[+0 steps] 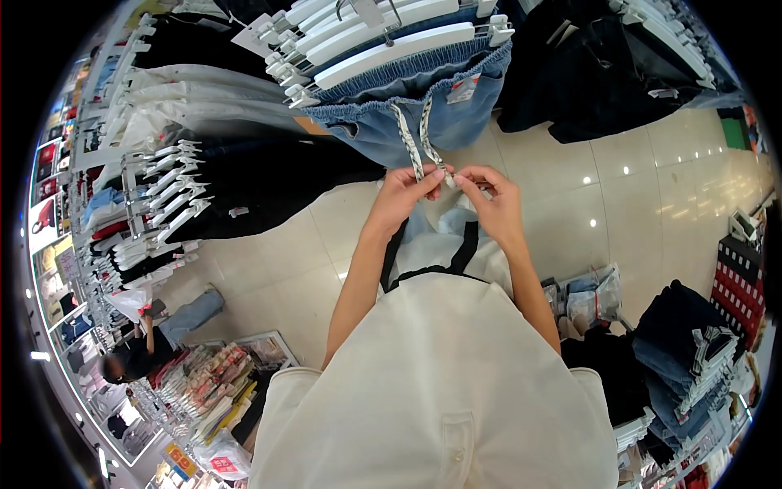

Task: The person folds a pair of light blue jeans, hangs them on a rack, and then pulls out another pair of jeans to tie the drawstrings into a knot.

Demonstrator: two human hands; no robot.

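Observation:
Blue denim shorts or trousers [481,102] with an elastic waist hang from a white clip hanger [399,55] at the top middle. A black-and-white patterned drawstring [405,134] dangles from the waistband in two strands. My left hand [405,191] pinches the lower part of the drawstring between thumb and fingers. Close beside it, my right hand [493,200] pinches the drawstring's end, its fingertips nearly meeting the left ones. Both hands are in front of my body, just below the denim garment.
Black garments [285,179] hang at the left, near white clip hangers [175,183]. More dark clothes [599,73] hang at the upper right. Folded jeans [676,350] are at the lower right. A person [155,338] stands at the far left. Pale floor tiles [562,187] lie below.

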